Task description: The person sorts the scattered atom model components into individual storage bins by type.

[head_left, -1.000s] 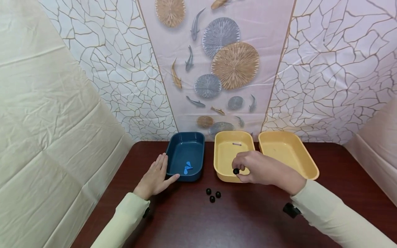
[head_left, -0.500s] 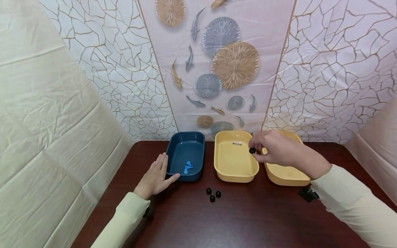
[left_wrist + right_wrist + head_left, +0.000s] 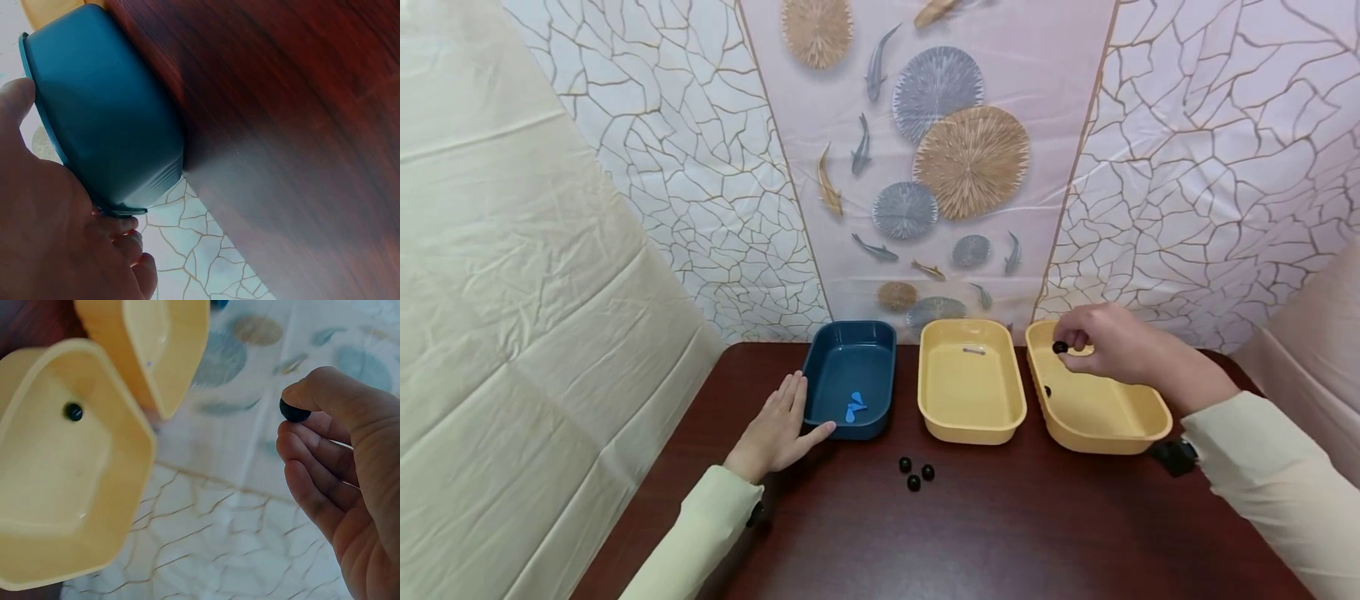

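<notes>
My right hand [image 3: 1116, 346] pinches a small round black bead [image 3: 1060, 347] between thumb and fingers, above the right yellow tray [image 3: 1108, 446]. The right wrist view also has this black bead [image 3: 295, 411] at the fingertips. Inside the right tray lies another black bead [image 3: 74, 412], near its left wall. My left hand [image 3: 772, 429] rests with straight fingers at the left front corner of the blue tray [image 3: 850, 431], thumb along the front rim. Several small blue drop-shaped pieces [image 3: 855, 406] lie in that tray. Three black beads [image 3: 913, 482] sit on the table in front of the trays.
Between the other two trays stands the middle yellow tray [image 3: 972, 435], holding a small pale purple stick-like piece [image 3: 973, 350]. All the trays are on a dark red-brown wooden table [image 3: 970, 533]. A patterned cloth [image 3: 925, 250] hangs behind the table.
My right hand has moved right and away from me, carrying the bead from over the middle yellow tray to over the right one. My left hand stays in place.
</notes>
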The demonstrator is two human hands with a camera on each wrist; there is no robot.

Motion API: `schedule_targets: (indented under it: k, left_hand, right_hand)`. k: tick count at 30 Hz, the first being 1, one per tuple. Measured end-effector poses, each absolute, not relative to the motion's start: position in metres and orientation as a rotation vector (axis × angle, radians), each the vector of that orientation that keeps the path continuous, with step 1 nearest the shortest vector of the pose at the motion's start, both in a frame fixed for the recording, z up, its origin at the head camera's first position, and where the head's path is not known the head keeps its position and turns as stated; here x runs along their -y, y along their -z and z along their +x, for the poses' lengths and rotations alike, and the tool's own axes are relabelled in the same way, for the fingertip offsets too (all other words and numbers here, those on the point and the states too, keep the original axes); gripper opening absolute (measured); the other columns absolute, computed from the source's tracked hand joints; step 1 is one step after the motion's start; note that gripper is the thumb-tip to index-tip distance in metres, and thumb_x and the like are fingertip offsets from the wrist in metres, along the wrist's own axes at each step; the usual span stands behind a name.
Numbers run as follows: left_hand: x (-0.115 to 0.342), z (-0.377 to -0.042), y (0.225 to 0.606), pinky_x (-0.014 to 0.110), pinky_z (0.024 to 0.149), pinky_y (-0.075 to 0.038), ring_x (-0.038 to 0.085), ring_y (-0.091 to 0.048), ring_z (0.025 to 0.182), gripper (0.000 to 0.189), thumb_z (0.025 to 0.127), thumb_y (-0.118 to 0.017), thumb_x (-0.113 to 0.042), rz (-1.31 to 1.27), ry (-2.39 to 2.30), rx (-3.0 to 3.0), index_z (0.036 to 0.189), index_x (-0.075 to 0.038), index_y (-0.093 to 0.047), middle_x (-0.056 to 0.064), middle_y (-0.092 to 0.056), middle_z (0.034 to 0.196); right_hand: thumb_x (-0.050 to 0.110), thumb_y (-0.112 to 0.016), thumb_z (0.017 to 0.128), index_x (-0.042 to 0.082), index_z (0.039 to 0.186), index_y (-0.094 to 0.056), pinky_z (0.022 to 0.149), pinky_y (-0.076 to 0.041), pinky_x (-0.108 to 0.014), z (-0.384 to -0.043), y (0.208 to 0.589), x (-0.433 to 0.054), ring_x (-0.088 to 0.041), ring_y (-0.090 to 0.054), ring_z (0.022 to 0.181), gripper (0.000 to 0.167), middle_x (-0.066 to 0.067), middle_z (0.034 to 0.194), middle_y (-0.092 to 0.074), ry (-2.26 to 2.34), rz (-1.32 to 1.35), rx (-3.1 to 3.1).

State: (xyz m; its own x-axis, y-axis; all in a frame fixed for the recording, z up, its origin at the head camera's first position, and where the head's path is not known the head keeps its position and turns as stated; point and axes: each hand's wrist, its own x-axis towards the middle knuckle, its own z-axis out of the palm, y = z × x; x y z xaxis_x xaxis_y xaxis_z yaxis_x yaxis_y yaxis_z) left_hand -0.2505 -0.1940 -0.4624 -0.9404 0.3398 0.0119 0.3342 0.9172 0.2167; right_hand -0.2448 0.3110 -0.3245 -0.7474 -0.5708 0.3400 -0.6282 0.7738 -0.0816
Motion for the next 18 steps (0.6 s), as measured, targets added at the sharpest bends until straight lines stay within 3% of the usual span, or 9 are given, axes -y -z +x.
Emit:
schedule_targets:
  k: [11, 18]
  left_hand:
    - [0.194, -0.253, 0.463, 0.06, 0.132, -0.022, 0.044, -0.014, 0.164, 0.101, 0.103, -0.049, -0.066, 0.547, -0.328, -3.065, 0.166, 0.007, -0.017, 0.024, -0.015, 0.176]
    - [0.194, -0.252, 0.464, 0.059, 0.132, -0.021, 0.044, -0.014, 0.165, 0.1, 0.103, -0.05, -0.065, 0.535, -0.339, -3.053, 0.166, 0.006, -0.017, 0.024, -0.014, 0.176]
  right_hand:
    - [0.008, -0.085, 0.078, 0.013, 0.084, -0.075, 0.063, -0.056, -0.027, -0.258, 0.364, -0.345, -0.007, -0.065, 0.07, 0.013, 0.007, 0.075, -0.071, -0.343, 0.802, 2.714]
    - [0.009, -0.084, 0.082, 0.011, 0.088, -0.075, 0.066, -0.057, -0.028, -0.264, 0.395, -0.355, -0.007, -0.067, 0.071, 0.011, 0.007, 0.078, -0.073, -0.396, 0.743, 2.841]
